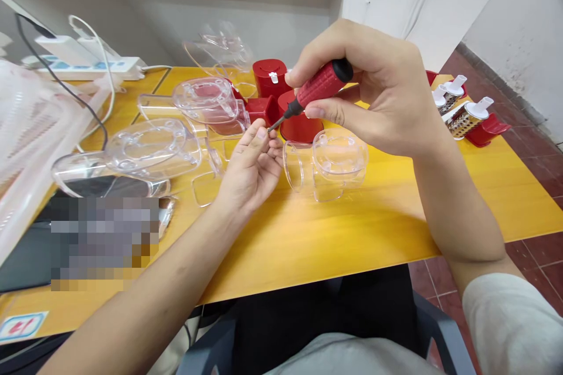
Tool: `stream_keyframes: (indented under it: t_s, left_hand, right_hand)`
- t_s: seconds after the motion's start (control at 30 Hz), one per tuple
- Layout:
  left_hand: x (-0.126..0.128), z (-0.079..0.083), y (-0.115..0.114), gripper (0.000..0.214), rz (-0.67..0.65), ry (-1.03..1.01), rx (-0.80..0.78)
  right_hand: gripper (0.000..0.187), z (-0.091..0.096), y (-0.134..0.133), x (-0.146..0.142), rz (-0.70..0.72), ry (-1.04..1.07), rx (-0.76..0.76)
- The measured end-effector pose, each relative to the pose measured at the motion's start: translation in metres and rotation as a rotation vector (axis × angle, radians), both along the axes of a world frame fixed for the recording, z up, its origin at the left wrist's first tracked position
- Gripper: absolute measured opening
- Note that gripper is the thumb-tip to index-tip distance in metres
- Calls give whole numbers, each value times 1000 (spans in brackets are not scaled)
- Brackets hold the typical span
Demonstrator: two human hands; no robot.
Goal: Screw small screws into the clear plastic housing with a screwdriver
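My right hand (378, 94) is wrapped round a red screwdriver (319, 88) with a black cap, its metal tip slanting down to the left. My left hand (253, 167) is raised just below the tip, its fingers pinched together against the tip on something too small to make out. Right beneath both hands, a clear plastic housing (328, 167) lies on the yellow table (352, 234). Behind the screwdriver stand red plastic bases (272, 77).
Several clear plastic housings (149, 149) lie to the left. A white power strip (83, 64) with cables sits at the back left, a white mesh basket (26, 140) at the far left. Metal grater drums with red parts (468, 118) lie at the right.
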State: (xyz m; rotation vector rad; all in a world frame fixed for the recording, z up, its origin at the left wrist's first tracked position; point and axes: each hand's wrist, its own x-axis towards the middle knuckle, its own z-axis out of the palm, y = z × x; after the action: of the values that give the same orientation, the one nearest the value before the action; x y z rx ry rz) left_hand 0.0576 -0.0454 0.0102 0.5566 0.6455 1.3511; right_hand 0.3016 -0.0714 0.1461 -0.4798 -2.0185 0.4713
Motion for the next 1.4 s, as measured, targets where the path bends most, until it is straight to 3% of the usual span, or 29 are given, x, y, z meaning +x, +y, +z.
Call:
stream_keyframes:
  t_s: [0.6, 0.83, 1.07, 1.2, 1.27, 1.4]
  left_hand:
    - [1, 5, 0, 21, 14, 11, 0]
    - [-1, -3, 3, 29, 3, 58, 98]
    - [3, -5, 2, 38, 13, 96, 145]
    - [-1, -8, 0, 66, 6, 202, 254]
    - [-3, -14, 1, 80, -24, 264, 354]
    - [-1, -34, 9, 114, -172, 349, 784]
  right_hand:
    - [24, -10, 3, -5, 15, 35, 0]
    - [39, 0, 1, -2, 24, 48, -39]
    - [35, 2, -1, -6, 54, 153, -22]
    - [29, 16, -17, -5, -125, 148, -70]
    - [35, 23, -24, -2, -137, 178, -88]
    - [67, 29, -20, 5, -194, 303, -66]
